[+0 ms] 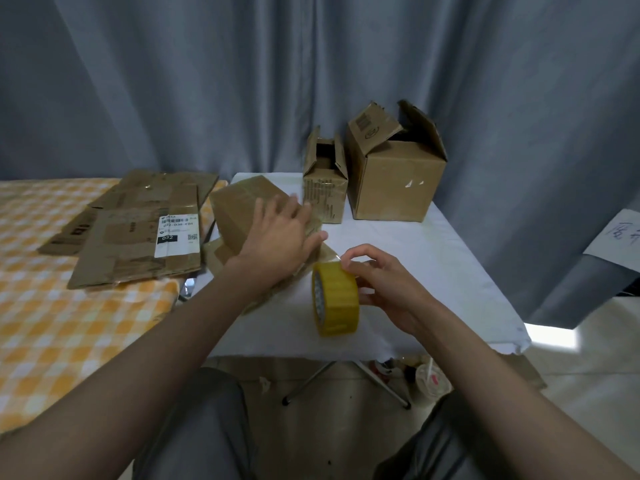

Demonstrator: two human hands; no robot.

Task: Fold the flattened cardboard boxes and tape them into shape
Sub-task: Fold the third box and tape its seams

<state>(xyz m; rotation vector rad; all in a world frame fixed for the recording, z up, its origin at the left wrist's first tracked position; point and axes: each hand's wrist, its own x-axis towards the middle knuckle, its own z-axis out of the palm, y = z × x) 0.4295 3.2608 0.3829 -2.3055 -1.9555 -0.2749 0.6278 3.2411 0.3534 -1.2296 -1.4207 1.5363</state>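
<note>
Head view: left hand (277, 233) pressing flat on box (239, 209) at table (433, 251) centre; right hand (384, 289) gripping yellow tape roll (335, 299). Stretched strip likely twisting, self-sticking if slackening.

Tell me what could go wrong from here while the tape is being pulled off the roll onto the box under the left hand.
The left hand only lies flat on the box, which sits tilted near the white table edge; a hard pull could slide it off.

The right hand holds the yellow tape roll with a clear strip stretched towards the box; it may twist or stick to itself.
</note>
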